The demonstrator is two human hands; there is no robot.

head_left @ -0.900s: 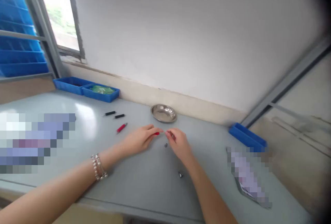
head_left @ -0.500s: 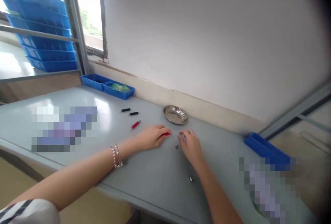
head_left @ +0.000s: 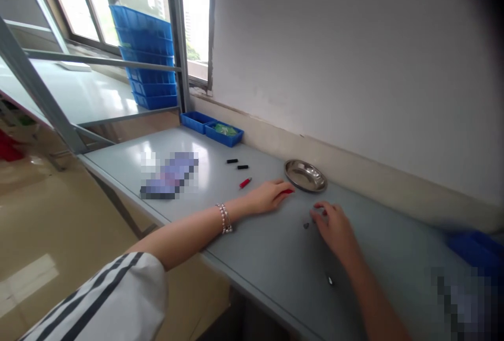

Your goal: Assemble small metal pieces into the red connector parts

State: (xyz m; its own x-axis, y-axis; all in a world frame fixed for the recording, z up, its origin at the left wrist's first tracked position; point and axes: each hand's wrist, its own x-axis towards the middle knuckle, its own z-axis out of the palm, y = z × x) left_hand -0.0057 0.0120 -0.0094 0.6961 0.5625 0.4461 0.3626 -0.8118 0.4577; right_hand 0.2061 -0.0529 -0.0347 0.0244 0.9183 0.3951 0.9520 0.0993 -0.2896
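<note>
My left hand [head_left: 268, 198] rests on the grey table [head_left: 260, 257] with a small red cylindrical part [head_left: 289, 191] at its fingertips, just short of a shallow steel dish [head_left: 305, 176]. My right hand [head_left: 334, 228] hovers with curled fingers and nothing visible in them. Just left of those fingers lies a small dark part [head_left: 306, 225], and another small metal part [head_left: 329, 280] lies nearer the table's front edge. Farther left are a red cylinder [head_left: 244, 182] and two short black cylinders [head_left: 237, 163].
Two blue trays [head_left: 210, 128], one holding something green, stand against the wall at the table's back. A pixelated flat item [head_left: 169, 176] lies at the left, and a blue tray [head_left: 476, 252] sits at the right. Stacked blue trays [head_left: 147, 57] stand by the window.
My view has swung left, showing more floor and window. My hands have drawn apart, with the right hand moving away from the left, and the red part stays at my left fingertips.
</note>
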